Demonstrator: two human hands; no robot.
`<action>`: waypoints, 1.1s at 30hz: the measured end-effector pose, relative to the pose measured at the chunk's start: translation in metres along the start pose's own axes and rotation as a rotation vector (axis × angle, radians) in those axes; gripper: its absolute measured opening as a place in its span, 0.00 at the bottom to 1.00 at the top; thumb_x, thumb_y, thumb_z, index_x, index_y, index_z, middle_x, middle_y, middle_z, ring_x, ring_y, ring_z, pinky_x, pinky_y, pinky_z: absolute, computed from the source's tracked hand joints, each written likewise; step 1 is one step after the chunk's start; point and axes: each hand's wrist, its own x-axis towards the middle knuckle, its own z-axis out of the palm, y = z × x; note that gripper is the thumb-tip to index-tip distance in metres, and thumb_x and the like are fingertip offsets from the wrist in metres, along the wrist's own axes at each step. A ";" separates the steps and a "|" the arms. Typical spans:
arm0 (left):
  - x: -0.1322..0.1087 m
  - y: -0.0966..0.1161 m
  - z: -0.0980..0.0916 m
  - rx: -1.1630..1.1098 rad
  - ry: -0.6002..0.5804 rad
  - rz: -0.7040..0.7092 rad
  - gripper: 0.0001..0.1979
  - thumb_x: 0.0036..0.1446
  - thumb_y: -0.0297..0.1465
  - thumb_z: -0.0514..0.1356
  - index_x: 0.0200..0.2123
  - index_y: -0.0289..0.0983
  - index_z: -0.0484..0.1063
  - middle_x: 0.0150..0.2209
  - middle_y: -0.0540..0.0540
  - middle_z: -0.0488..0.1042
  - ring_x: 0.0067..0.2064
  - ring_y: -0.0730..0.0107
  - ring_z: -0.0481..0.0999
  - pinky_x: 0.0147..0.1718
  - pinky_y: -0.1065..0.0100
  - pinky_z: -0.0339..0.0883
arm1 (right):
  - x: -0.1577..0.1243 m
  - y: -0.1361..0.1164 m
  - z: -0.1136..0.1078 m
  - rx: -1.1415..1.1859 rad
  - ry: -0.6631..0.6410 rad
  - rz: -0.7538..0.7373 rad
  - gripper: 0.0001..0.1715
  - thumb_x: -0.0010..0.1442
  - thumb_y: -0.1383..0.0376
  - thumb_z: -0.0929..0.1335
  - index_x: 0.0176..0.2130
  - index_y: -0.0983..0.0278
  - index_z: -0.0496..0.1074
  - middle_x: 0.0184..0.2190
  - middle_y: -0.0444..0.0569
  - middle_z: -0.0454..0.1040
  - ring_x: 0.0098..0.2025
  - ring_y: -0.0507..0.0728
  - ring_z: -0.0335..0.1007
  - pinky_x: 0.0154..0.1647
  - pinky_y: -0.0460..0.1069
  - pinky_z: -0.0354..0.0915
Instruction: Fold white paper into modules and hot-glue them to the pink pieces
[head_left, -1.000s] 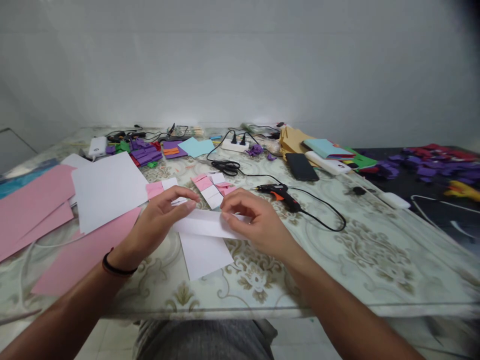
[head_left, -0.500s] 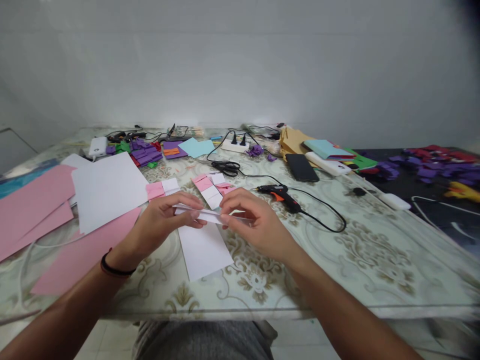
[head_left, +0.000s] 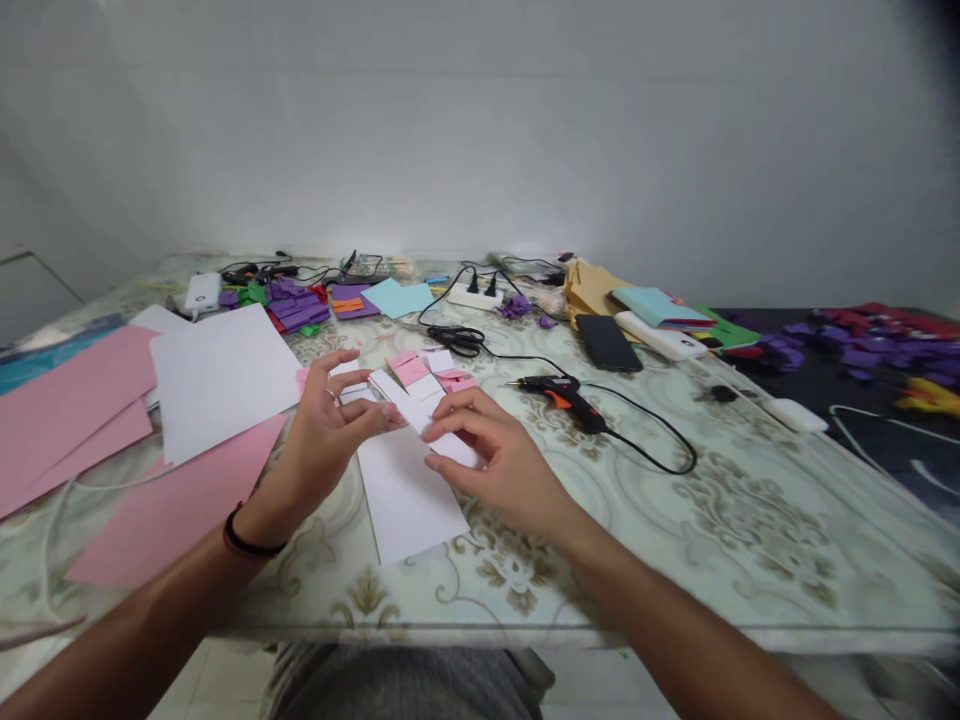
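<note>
Since the folded white paper strip (head_left: 411, 408) is only a few layers of thin sheet, it should weigh next to nothing, bend at the lightest push and take a crease wherever fingers press too hard. It lies slantwise just above the bench (head_left: 675, 520), held between the two hands over a flat white sheet (head_left: 409, 505).

The right hand (head_left: 491, 460) has a narrow grip on the strip's nearer end, thumb below and fingertips (head_left: 442, 432) on top. The left hand (head_left: 326, 435) is fanned wide, with one fingertip meeting the strip's long edge near its middle. Whether that hand pinches the strip or only steadies it, I cannot tell.

Paper this dry is not slippery, but it is limp, so holding it by one end alone would probably let the far end droop. The safer hold looks to be along the folded edges, where the doubled layers are stiffest, with flat pads rather than nails.

Beyond the hands lie small pink-and-white folded pieces (head_left: 424, 372), black scissors (head_left: 455, 338) and a hot glue gun (head_left: 559, 388) with its cord. Pink paper sheets (head_left: 172, 505) lie to the left.
</note>
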 end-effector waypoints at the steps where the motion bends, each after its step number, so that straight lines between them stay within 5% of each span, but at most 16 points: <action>1: 0.000 -0.001 -0.001 -0.017 -0.015 -0.016 0.35 0.51 0.31 0.74 0.59 0.42 0.62 0.46 0.49 0.75 0.34 0.70 0.84 0.44 0.60 0.80 | 0.000 0.000 0.001 -0.002 0.007 -0.005 0.09 0.59 0.71 0.74 0.40 0.59 0.79 0.47 0.50 0.70 0.51 0.59 0.70 0.46 0.52 0.69; 5: 0.000 -0.003 -0.004 0.037 -0.170 -0.063 0.12 0.59 0.35 0.71 0.41 0.35 0.75 0.31 0.49 0.80 0.36 0.67 0.83 0.41 0.67 0.76 | -0.002 0.002 0.003 0.028 0.001 -0.020 0.08 0.59 0.69 0.75 0.40 0.58 0.79 0.47 0.50 0.70 0.51 0.58 0.70 0.50 0.53 0.68; 8: -0.002 -0.002 -0.005 0.117 -0.194 -0.047 0.11 0.60 0.36 0.69 0.31 0.35 0.77 0.28 0.47 0.81 0.32 0.68 0.81 0.37 0.68 0.74 | -0.002 0.000 0.004 0.121 -0.016 0.015 0.06 0.61 0.66 0.75 0.40 0.59 0.78 0.46 0.49 0.70 0.51 0.57 0.70 0.53 0.53 0.69; 11: -0.004 0.001 -0.004 0.208 -0.221 -0.017 0.11 0.60 0.36 0.69 0.30 0.35 0.78 0.27 0.48 0.82 0.31 0.69 0.80 0.36 0.69 0.72 | -0.001 -0.004 0.005 0.232 0.003 0.119 0.08 0.62 0.63 0.74 0.42 0.59 0.74 0.42 0.47 0.73 0.46 0.55 0.73 0.52 0.52 0.70; 17: -0.009 0.001 0.000 0.376 -0.406 0.042 0.09 0.61 0.35 0.67 0.32 0.36 0.77 0.29 0.51 0.77 0.32 0.72 0.74 0.33 0.72 0.66 | 0.000 -0.007 0.006 0.205 -0.054 0.270 0.13 0.64 0.57 0.73 0.33 0.62 0.70 0.26 0.41 0.71 0.29 0.52 0.68 0.33 0.48 0.63; 22: -0.013 0.006 0.001 0.498 -0.467 0.109 0.15 0.68 0.36 0.59 0.31 0.36 0.77 0.28 0.52 0.74 0.30 0.75 0.69 0.30 0.73 0.62 | -0.001 -0.005 0.004 0.393 -0.071 0.391 0.17 0.62 0.54 0.74 0.35 0.61 0.68 0.27 0.46 0.80 0.32 0.55 0.77 0.37 0.50 0.68; 28: -0.016 0.007 -0.002 0.636 -0.599 0.187 0.12 0.66 0.31 0.60 0.29 0.35 0.77 0.25 0.52 0.75 0.27 0.76 0.69 0.28 0.74 0.62 | 0.002 -0.007 -0.003 0.225 -0.100 0.306 0.08 0.59 0.61 0.75 0.35 0.63 0.76 0.32 0.44 0.79 0.33 0.53 0.73 0.35 0.47 0.67; 33: -0.013 0.007 -0.003 0.656 -0.580 0.312 0.06 0.65 0.28 0.63 0.36 0.37 0.80 0.31 0.51 0.80 0.30 0.75 0.76 0.32 0.75 0.68 | 0.003 -0.007 -0.010 0.000 -0.092 0.170 0.02 0.59 0.67 0.72 0.33 0.62 0.78 0.32 0.44 0.80 0.35 0.53 0.73 0.38 0.47 0.66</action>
